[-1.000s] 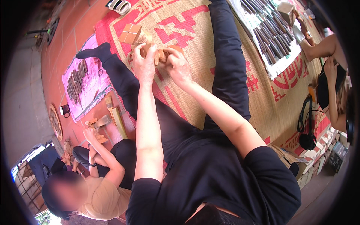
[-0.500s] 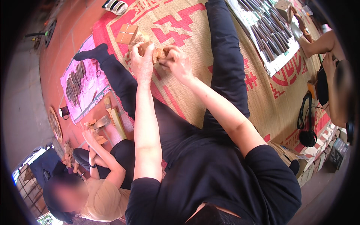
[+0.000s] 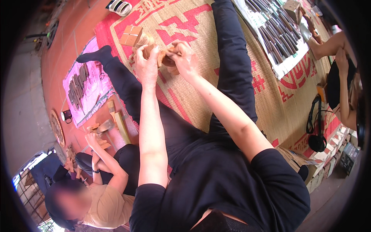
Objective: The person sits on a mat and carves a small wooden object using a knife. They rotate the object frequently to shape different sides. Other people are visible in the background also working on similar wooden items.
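Out in front of me, above the mat, my left hand (image 3: pixel 146 65) is closed round a light-brown carved wooden piece (image 3: pixel 160 58), its thumb up along one side. My right hand (image 3: pixel 184 61) pinches at the right end of that piece, fingers bent together. Whatever lies between those fingertips is too small to make out, and a brownish patch shows under them. Just past my left hand sits a wooden block (image 3: pixel 130 35) bound with a pale strip. A rounded pale wooden part (image 3: pixel 144 40) shows between the block and my hand.
A patterned woven mat (image 3: pixel 201 34) lies under my legs. Dark carving tools spread over a white sheet (image 3: pixel 284 69) at right and a pink cloth (image 3: pixel 91 104) at left. Near a seated person (image 3: pixel 110 201) lie a brush (image 3: pixel 111 107) and a mallet-like tool (image 3: pixel 105 125). Another person sits at far right.
My right hand has turned and lifted slightly at the wooden piece's right end. My left hand keeps its hold. The person at far right has shifted an arm and leaned back.
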Demonstrator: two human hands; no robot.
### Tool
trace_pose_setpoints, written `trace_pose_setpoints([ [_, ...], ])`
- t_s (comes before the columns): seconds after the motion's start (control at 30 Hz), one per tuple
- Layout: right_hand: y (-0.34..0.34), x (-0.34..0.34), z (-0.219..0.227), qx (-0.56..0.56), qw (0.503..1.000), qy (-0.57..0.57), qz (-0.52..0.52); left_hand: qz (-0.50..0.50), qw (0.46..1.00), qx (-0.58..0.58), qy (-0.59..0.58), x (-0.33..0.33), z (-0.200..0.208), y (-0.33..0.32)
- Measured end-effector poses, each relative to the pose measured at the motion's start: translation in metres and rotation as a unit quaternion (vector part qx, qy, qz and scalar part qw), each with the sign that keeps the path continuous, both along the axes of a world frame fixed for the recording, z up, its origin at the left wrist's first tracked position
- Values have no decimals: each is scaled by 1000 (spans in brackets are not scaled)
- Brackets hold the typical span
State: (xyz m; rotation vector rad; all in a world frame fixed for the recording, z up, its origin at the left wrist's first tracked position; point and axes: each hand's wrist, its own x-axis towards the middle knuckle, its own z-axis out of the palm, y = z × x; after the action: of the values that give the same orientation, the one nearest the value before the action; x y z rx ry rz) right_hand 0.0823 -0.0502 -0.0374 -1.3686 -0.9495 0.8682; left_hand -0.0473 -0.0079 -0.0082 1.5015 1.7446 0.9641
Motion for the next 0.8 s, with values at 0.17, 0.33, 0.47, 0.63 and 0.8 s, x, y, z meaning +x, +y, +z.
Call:
trace_pose_setpoints([
  [0.17,-2,-12,-19,74,988,-138,15,-5,1000,12,8,1,4,1],
  [0.33,-24,-2,-27,8,998,1,54,-9,1000,10,26,0,8,1],
  [0.47,-21,-6,-15,102,958,-262,61,-44,995,48,80,15,14,-9],
  [0.63,-8,-6,-43,92,991,-82,56,-208,939,163,221,13,12,2],
  [0.8,-12,30,-32,-9,986,-91,143,-432,850,87,287,1,41,9],
])
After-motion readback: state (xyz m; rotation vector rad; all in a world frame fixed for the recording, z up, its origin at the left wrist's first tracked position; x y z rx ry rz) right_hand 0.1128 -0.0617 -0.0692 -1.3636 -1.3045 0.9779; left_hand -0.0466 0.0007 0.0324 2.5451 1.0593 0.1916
